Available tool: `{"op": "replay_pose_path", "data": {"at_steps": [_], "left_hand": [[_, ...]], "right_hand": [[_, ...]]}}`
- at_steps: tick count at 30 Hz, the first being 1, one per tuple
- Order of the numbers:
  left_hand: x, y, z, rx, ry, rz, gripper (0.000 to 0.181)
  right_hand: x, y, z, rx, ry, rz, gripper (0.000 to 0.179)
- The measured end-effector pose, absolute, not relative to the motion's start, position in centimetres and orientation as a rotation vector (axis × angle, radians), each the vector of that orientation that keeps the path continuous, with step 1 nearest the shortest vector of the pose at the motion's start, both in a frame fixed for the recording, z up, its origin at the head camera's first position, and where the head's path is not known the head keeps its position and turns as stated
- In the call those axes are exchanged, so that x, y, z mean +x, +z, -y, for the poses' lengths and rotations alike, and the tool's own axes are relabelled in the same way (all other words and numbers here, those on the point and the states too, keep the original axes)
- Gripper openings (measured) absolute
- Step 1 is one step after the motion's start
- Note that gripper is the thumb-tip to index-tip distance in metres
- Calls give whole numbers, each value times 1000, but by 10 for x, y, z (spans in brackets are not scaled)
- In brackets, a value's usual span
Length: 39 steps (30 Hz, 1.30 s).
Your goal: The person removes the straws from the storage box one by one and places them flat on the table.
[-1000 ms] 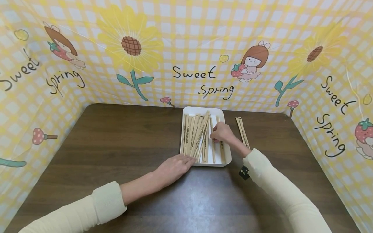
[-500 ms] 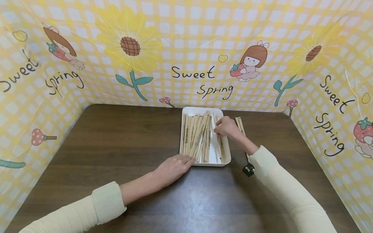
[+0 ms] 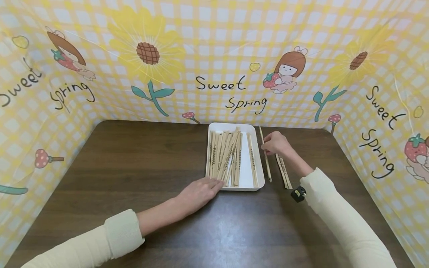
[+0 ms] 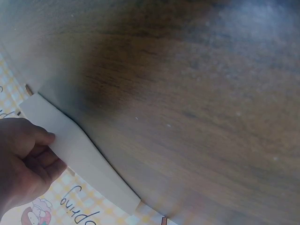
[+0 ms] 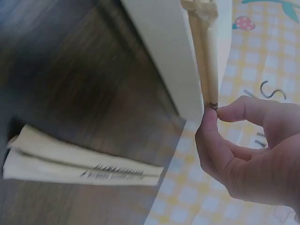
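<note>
My right hand (image 3: pixel 275 142) pinches a paper-wrapped pair of chopsticks (image 3: pixel 267 169) between thumb and fingers, just outside the right wall of a white tray (image 3: pixel 248 125). In the right wrist view these chopsticks (image 5: pixel 207 61) stand beside the tray's wall (image 5: pixel 164 51). At the tray's near left corner, my left hand (image 3: pixel 200 193) holds the rim; its thumb and bent fingers show at the white wall (image 4: pixel 79 145) in the left wrist view. Several wrapped chopsticks (image 3: pixel 222 156) lie bunched in the tray's left part, some crossing. A lone wrapped pair (image 3: pixel 252 160) lies along its right side.
Two more wrapped pairs of chopsticks (image 3: pixel 284 172) lie side by side on the dark wooden table (image 3: pixel 151 156), right of the tray. A yellow checked cloth (image 3: pixel 214 48) walls in the back and sides. A small black device (image 3: pixel 298 194) sits at the right cuff.
My right hand has lifted a wrapped pair of chopsticks out of the tray and carried it right, past the wall. The left hand has stayed at the corner.
</note>
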<state>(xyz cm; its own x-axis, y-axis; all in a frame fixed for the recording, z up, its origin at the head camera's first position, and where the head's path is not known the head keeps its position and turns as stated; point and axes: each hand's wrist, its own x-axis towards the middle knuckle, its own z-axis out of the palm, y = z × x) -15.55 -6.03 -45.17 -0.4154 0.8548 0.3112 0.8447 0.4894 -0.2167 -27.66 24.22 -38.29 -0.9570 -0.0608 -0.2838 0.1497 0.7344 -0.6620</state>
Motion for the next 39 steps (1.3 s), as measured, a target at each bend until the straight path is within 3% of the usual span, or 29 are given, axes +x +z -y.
{"op": "replay_pose_path", "data": {"at_steps": [6, 13, 24, 39], "left_hand": [[-156, -452, 60, -1423, 39, 2367, 34], [-157, -452, 61, -1414, 37, 2359, 33], [-157, -454, 60, -1416, 12, 2362, 34], [-155, -451, 61, -1407, 24, 2353, 32]], "right_hand": [[-275, -390, -262, 95, -932, -2710, 25], [-271, -393, -280, 94, -859, -2746, 38], [-274, -404, -299, 133, -832, -2756, 41], [-274, -414, -304, 153, -787, -2775, 36]]}}
